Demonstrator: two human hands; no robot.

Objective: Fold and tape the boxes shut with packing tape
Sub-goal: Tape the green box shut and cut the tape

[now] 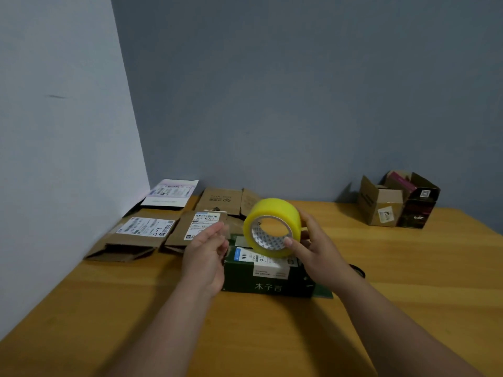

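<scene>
Right hand [315,248] grips tape roll [272,227] above green box [269,278]; left hand [205,254] open, empty, flattened cartons [141,235] beyond.

Left hand [204,250]: bare, no rings.
Right hand [315,248]: bare, no rings.
Forearms: uncovered, no sleeves in frame.

Tape roll [272,227] above box [268,276]; flattened cartons [141,235] behind-left on table [408,268].

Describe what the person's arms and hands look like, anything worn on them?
Both forearms are bare, with no sleeves in view. The left hand and right hand wear no gloves, and no rings or watch show. A thin dark band shows beside the right wrist; whether it is worn is unclear.
</scene>
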